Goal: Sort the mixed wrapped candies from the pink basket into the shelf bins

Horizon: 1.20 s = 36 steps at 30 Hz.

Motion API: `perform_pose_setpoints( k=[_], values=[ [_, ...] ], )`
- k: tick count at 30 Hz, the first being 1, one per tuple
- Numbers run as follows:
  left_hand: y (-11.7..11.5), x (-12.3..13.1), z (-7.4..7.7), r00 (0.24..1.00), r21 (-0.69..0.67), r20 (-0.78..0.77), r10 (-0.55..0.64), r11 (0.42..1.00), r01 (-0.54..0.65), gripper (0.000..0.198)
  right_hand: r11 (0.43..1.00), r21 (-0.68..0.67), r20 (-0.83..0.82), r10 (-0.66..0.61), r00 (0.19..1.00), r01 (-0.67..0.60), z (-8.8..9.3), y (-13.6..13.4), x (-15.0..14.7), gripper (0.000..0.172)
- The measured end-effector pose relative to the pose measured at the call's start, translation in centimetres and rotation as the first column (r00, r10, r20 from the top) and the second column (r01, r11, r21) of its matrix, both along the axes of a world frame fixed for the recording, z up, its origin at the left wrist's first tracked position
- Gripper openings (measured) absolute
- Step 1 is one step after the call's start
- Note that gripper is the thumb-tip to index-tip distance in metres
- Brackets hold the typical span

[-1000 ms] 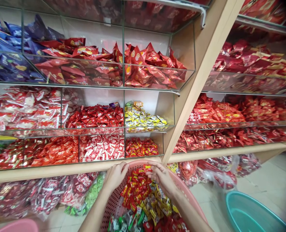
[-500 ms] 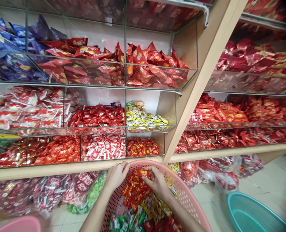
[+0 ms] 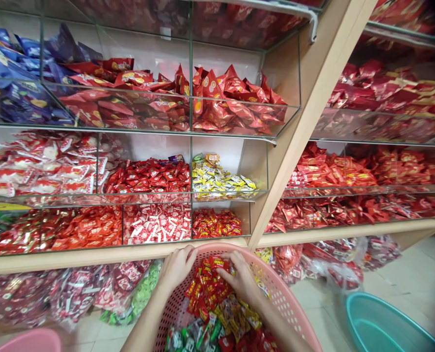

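Observation:
A pink perforated plastic basket (image 3: 288, 298) stands below the shelf front. Inside lie red wrapped candies (image 3: 207, 288), yellow-brown wrapped candies (image 3: 234, 313) and green-wrapped ones (image 3: 191, 337). My left hand (image 3: 177, 268) is at the basket's far left rim, its fingers curled over the edge. Above the red candies, my right hand (image 3: 241, 276) reaches into the basket with thumb and fingers apart; a red wrapper lies near the fingertips. I see no candy clearly held between them.
Glass-fronted shelves hold blue packets (image 3: 22, 95), red packets (image 3: 235, 98), yellow-and-white candies (image 3: 220, 178) and small red candies (image 3: 217, 222). Bagged candies (image 3: 78, 291) lie under the shelf ledge (image 3: 92, 256). A teal tub (image 3: 389, 322) is at right, a pink tub (image 3: 30, 342) at lower left.
My right thumb and fingers have shifted slightly over the red candies, and a red packet near them has changed position a little. My left hand stays at the rim.

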<state>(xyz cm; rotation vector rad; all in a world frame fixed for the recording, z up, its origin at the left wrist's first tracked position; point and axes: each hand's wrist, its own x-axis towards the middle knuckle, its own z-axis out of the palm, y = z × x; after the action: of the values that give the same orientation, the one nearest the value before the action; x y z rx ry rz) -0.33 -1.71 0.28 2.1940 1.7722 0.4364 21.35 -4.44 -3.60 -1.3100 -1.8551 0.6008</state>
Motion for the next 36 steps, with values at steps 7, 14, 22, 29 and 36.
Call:
perform_pose_setpoints(
  k=[7, 14, 22, 29, 36],
  values=[
    [0.0, 0.0, 0.2, 1.0, -0.023, 0.012, 0.005, 1.0, -0.005, 0.041, 1.0, 0.014, 0.052, 0.003, 0.999, -0.004, -0.9, -0.1, -0.3, 0.018],
    [0.1, 0.0, -0.1, 1.0, 0.008, 0.015, -0.007, 1.0, 0.006, 0.041, 0.997, 0.047, 0.131, -0.062, 0.989, 0.056, -1.4, -0.1, -0.4, 0.016],
    [0.1, -0.1, -0.2, 1.0, 0.017, 0.005, -0.007, 1.0, 0.006, 0.043, 0.993, 0.105, 0.151, -0.073, 0.986, 0.058, -0.8, -0.2, -0.5, 0.017],
    [0.2, -0.2, -0.5, 1.0, 0.015, 0.013, -0.009, 1.0, 0.009, 0.043, 0.991, 0.114, 0.161, -0.094, 0.982, 0.076, -0.4, -0.4, -0.8, 0.018],
    [0.2, -0.3, -0.5, 1.0, -0.011, 0.03, 0.01, 1.0, -0.009, 0.041, 0.969, 0.235, 0.172, -0.112, 0.979, 0.07, 3.7, 1.7, 0.5, 0.015]
  ],
)
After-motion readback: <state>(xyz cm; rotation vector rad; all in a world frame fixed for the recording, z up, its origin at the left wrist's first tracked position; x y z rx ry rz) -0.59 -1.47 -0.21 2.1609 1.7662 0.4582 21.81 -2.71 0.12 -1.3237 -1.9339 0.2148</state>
